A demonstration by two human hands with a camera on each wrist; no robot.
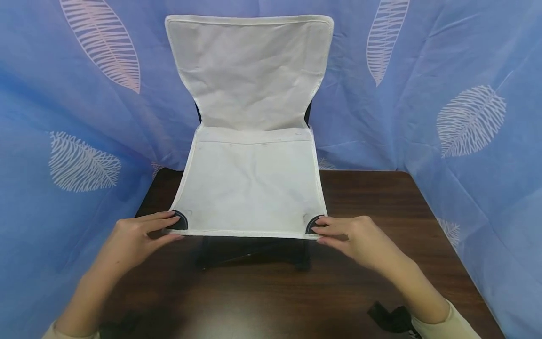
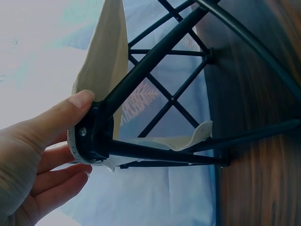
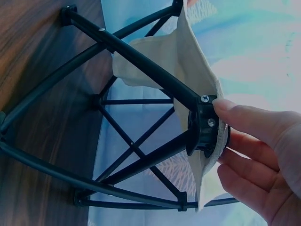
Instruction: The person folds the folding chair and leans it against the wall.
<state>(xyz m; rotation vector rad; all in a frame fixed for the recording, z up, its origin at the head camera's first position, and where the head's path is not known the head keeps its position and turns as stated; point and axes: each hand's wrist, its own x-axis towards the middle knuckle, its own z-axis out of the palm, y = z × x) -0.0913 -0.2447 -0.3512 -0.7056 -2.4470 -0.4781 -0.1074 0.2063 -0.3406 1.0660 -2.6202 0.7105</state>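
Note:
A folding chair [image 1: 253, 183] with white fabric and an upright backrest [image 1: 254, 70] stands on the table, its seat toward me. My left hand [image 1: 133, 240] pinches the seat's front left corner, where a black patch [image 1: 181, 222] is sewn. At the front right corner, the other black patch [image 1: 311, 227] is pinched by my right hand [image 1: 366, 240]. Both wrist views show a thumb against the black plastic corner bracket [image 2: 91, 134], with the other fingers on the fabric side. Crossed black tubes [image 3: 146, 70] form the frame beneath the seat.
The dark wooden table [image 1: 254, 301] extends around the chair. Blue cloth [image 1: 466, 56] with white leaf prints hangs behind it and along both sides. A black strap-like object [image 1: 387, 318] shows beside my right sleeve [image 1: 444, 325].

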